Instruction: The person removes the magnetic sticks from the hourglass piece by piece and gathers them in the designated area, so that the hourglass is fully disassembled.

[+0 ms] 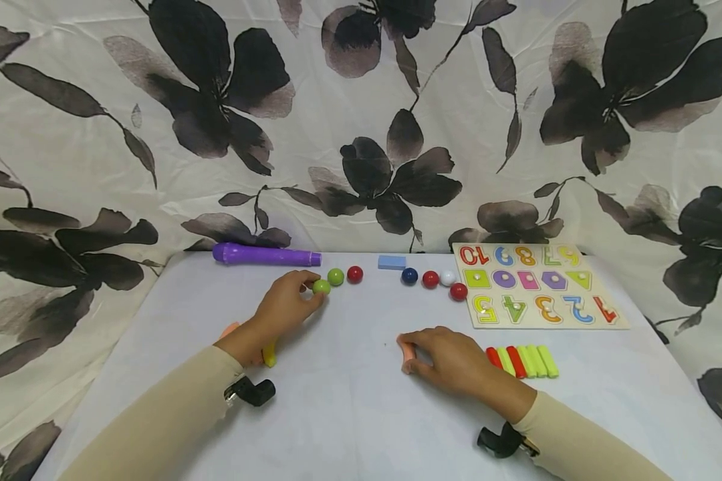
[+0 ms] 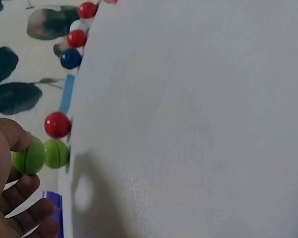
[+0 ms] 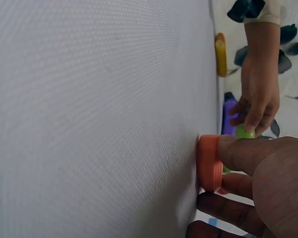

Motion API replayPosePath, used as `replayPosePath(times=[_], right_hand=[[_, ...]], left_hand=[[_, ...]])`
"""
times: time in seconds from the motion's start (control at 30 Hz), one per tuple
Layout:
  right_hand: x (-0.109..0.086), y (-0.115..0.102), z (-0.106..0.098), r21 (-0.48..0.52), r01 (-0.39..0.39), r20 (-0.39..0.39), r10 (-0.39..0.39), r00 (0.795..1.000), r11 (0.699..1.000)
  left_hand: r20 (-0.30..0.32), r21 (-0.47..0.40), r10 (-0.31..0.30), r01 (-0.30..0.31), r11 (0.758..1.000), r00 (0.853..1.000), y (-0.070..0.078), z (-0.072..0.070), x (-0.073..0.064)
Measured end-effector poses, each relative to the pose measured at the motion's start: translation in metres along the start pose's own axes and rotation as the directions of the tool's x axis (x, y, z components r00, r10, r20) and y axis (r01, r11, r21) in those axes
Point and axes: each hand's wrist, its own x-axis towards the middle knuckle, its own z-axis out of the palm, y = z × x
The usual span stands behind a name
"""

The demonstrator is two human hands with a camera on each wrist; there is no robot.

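My left hand pinches a green ball between thumb and fingers, near the back of the table. Right beside it is a second green ball, followed by a red ball. Nearer the middle, my right hand grips a small orange piece with a ridged side, between thumb and fingers; it stands on the tabletop and its exact kind is unclear. Partly hidden under the left wrist lie a yellow object and an orange one.
A purple microphone-shaped toy lies at the back left. Back right are a blue block, several balls, including a dark blue ball, and a number puzzle board. Red and yellow-green sticks line up beside the right hand.
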Motion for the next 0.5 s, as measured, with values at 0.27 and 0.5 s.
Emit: replayPosePath(times=[0.27, 0.5], right_hand=[[-0.001, 0.0, -0.001, 0.008, -0.003, 0.0, 0.003, 1.0, 1.0], [-0.001, 0.0, -0.001, 0.012, -0.002, 0.0, 0.002, 1.0, 1.0]], left_hand=[[-0.03, 0.023, -0.06, 0.061, 0.998, 0.998, -0.011, 0.0, 0.013], [-0.016, 0.05, -0.106, 0.107, 0.993, 0.994, -0.017, 0.004, 0.024]])
